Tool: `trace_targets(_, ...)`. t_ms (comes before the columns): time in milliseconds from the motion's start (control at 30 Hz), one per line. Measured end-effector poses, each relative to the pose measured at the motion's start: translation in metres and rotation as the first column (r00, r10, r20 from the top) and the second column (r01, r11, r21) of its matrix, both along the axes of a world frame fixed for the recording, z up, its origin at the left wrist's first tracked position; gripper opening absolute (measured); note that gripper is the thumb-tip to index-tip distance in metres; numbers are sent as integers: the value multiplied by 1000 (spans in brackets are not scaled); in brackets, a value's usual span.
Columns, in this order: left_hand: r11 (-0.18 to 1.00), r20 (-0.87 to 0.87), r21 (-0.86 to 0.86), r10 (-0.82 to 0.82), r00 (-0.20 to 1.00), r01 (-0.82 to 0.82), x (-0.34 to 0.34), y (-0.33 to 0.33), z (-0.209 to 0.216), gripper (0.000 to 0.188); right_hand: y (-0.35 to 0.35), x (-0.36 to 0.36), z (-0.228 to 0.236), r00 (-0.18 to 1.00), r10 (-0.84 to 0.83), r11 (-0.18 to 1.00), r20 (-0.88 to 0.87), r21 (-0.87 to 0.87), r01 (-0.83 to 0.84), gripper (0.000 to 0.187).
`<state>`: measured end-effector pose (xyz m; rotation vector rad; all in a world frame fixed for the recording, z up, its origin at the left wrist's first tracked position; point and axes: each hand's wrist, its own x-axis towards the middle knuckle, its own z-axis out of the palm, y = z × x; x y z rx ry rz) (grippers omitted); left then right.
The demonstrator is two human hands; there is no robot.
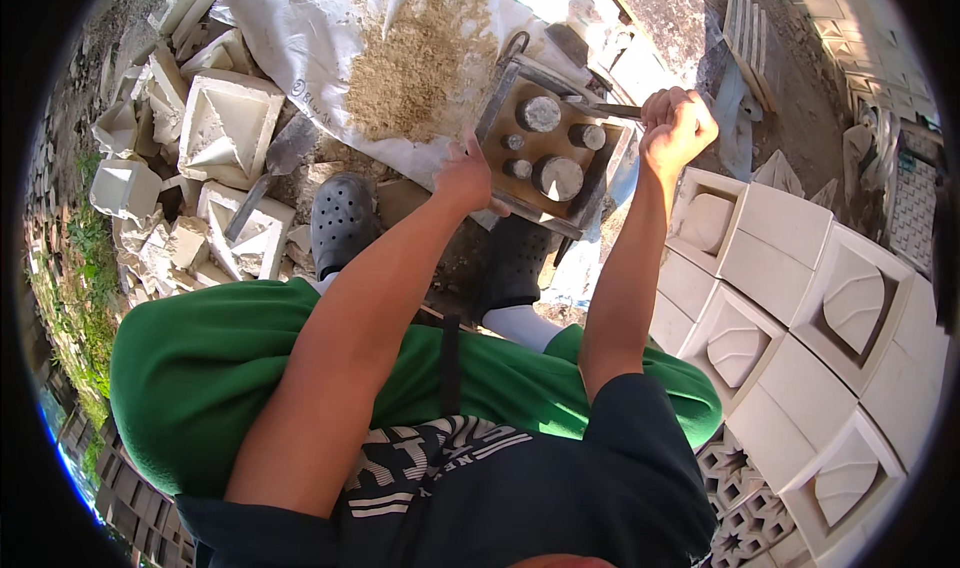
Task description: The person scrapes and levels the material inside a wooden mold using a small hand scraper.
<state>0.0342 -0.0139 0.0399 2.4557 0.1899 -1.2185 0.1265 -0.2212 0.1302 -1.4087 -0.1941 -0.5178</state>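
In front of me stands a square box mould point(497, 93) with a dark frame. Inside it, several round grey plugs of different sizes rise out of a brown, sandy-looking surface, the widest plug point(558, 179) toward the near side. My left hand point(463, 176) grips the mould's left edge, its fingers along the side and partly hidden. My right hand point(678, 130) is closed in a fist round the end of a narrow, flat metal tool point(612, 111). The tool's blade points left over the mould's far right part, close to a small plug point(588, 136). Whether it touches the frame, I cannot tell.
A sand heap point(415, 73) lies on a white sheet point(290, 38) beyond the mould. Pale cast blocks and broken pieces point(230, 128) pile up at left, with a trowel point(290, 146) among them. Patterned blocks point(770, 258) stand in rows at right. My grey clog point(342, 223) is nearby.
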Motion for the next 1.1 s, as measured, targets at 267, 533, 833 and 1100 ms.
trace_targets(267, 1000, 45, -8, -2, 999, 2, -1, 2, 1, 148, -21, -10, -1, 997, -76, 997, -18, 31, 77, 34)
trace_targets(533, 1000, 35, -19, -16, 999, 17, 3, -1, -4, 153, -29, -7, -13, 996, -62, 998, -69, -12, 61, 33)
trace_targets(833, 999, 22, -35, -22, 1000, 23, -2, -3, -4, 154, -35, 8, -21, 993, 17, 955, -113, -291, -50, 33)
trace_targets(1100, 998, 11, -62, -26, 1000, 27, 2, 1, -11, 158, -33, 11, -13, 987, 76, 987, -141, -127, -94, 32)
